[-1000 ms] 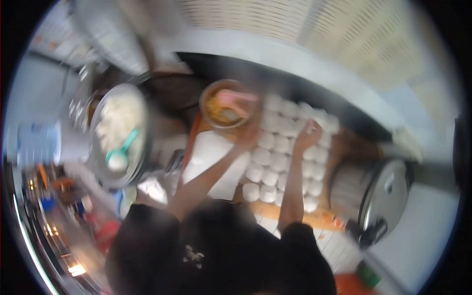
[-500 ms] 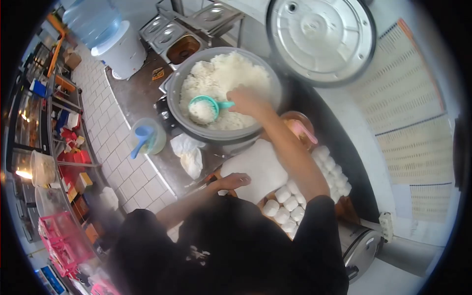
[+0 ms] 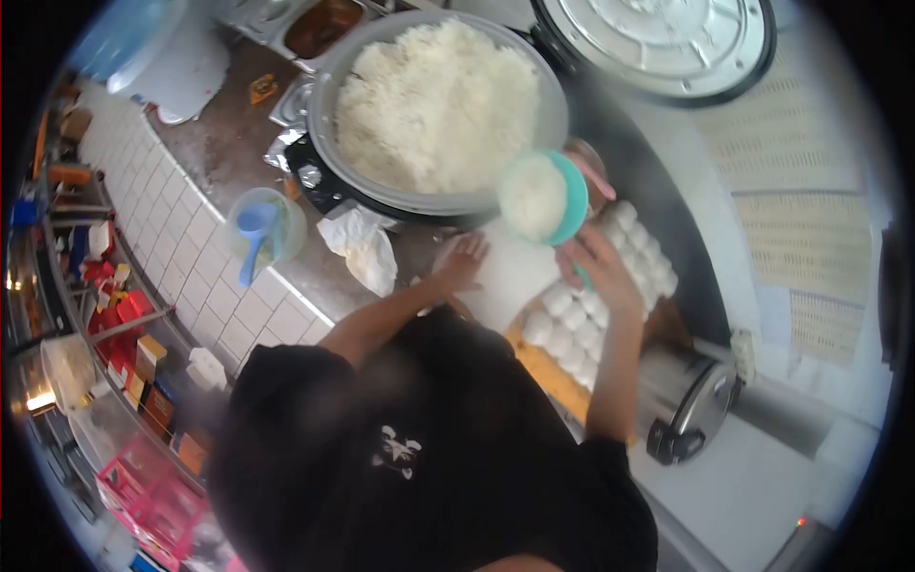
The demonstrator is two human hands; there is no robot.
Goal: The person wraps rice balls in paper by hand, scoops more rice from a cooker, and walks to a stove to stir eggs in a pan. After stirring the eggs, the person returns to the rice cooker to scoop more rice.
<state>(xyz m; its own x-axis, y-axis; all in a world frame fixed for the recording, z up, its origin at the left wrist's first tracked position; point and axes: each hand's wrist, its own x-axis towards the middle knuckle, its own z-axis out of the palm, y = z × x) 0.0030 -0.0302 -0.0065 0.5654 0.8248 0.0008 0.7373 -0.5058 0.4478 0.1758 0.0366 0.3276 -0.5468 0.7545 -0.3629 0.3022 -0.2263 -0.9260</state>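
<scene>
My right hand (image 3: 596, 262) grips the handle of a teal scoop (image 3: 577, 200) heaped with white rice. The scoop hangs beside the lower right rim of a large pot (image 3: 321, 114) full of rice (image 3: 434, 105). Below the pot, my left hand (image 3: 462, 262) rests with fingers apart on a white sheet (image 3: 515, 286). Several white wrapped bundles (image 3: 572, 329) sit in rows at the sheet's right, on a wooden board (image 3: 553, 383).
A round metal lid (image 3: 658, 43) stands open behind the pot. Left of it are a tub (image 3: 291, 234) with a blue scoop (image 3: 254, 229) and a crumpled white cloth (image 3: 362, 253). A bowl (image 3: 586, 157) with a pink utensil and a steel cooker (image 3: 701, 396) are at the right.
My right hand has lifted the filled scoop out of the pot and brought it down to the right. My left hand has moved up onto the sheet. The camera view has shifted.
</scene>
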